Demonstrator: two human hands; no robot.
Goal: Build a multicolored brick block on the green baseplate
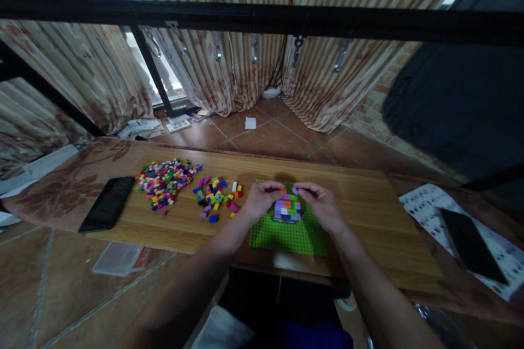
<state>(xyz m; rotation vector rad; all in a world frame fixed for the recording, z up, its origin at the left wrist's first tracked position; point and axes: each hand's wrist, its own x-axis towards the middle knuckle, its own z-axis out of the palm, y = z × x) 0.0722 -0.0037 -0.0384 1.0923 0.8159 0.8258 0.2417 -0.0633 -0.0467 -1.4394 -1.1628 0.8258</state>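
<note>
A green studded baseplate point(290, 241) lies on the wooden tabletop, bearing a small block structure point(287, 210) of many-coloured building bricks. At the structure's far left corner, my left hand point(262, 199) pinches an orange brick point(284, 191) between thumb and fingers. Across from it, my right hand point(320, 203) is closed on a purple brick point(295, 190) at the far right corner. Both bricks are partly hidden by my fingertips, and I cannot tell whether they touch the structure.
Left of the baseplate lie scattered loose bricks point(216, 194) and a larger brick pile point(166, 181). A black tablet point(107, 204) rests at the table's left end. Below stands a clear plastic box point(118, 258). At right, a dark phone-like device point(470, 242) lies on a printed sheet point(429, 204).
</note>
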